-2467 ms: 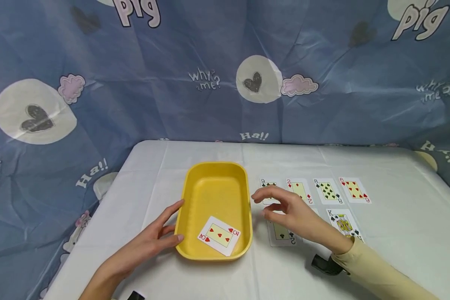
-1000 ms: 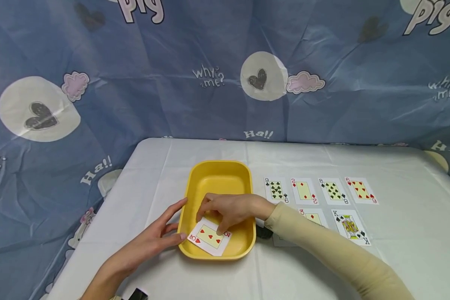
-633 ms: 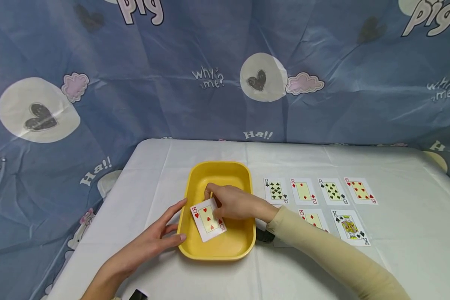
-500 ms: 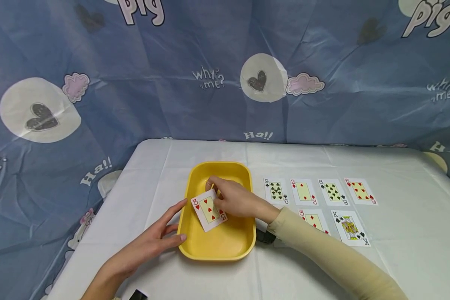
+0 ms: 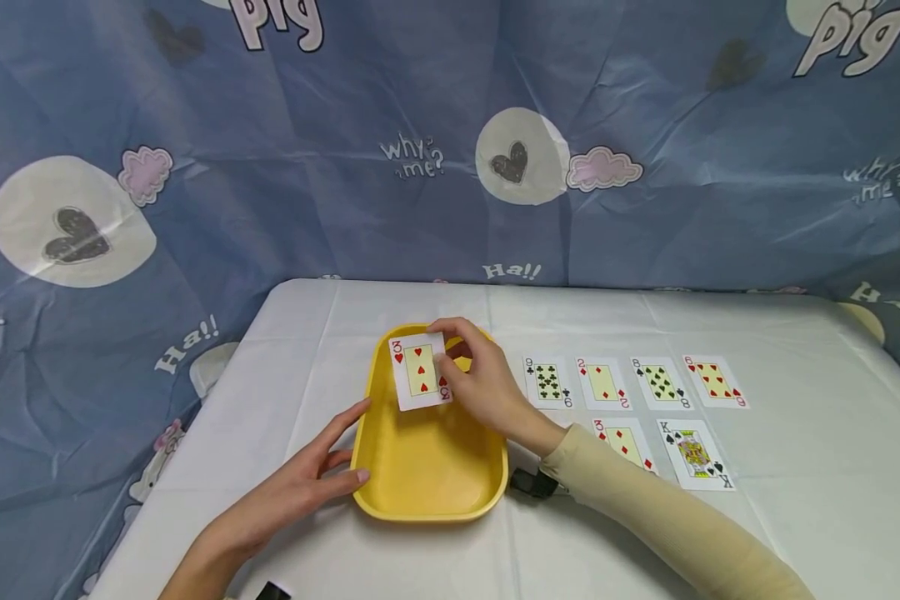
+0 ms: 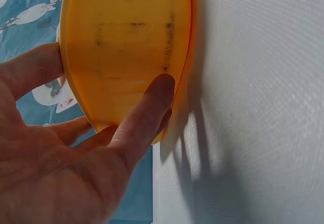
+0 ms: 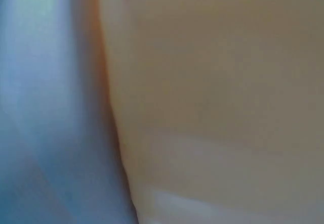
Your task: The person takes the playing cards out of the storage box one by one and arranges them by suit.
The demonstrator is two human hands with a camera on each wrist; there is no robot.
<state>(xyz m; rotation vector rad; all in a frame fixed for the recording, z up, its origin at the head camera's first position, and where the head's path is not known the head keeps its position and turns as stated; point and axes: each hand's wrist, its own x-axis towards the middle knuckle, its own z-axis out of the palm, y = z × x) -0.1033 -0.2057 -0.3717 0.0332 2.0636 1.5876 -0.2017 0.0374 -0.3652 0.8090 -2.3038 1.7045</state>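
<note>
My right hand (image 5: 480,375) pinches a three of hearts playing card (image 5: 421,372) by its right edge, thumb on the face. The card is held face up over the far part of a yellow tray (image 5: 431,510). At the tray's left side, my left hand (image 5: 311,475) spreads its extended fingers along the rim. From close by, the left wrist view shows that hand (image 6: 66,158) with its thumb against the tray's outer wall (image 6: 126,47). Only a blurred beige sleeve (image 7: 217,92) and some pale cloth show in the right wrist view.
Right of the tray, face-up cards lie in rows on the white tablecloth (image 5: 817,467), among them a nine of clubs (image 5: 547,383), a three of diamonds (image 5: 621,442) and a king of spades (image 5: 694,454). My right forearm covers part of the nearer row. Behind hangs a blue printed cloth (image 5: 330,200).
My right hand went from the cards into the tray, took hold of the three of hearts lying there, and raised it toward the far end. The left hand stayed at the rim.
</note>
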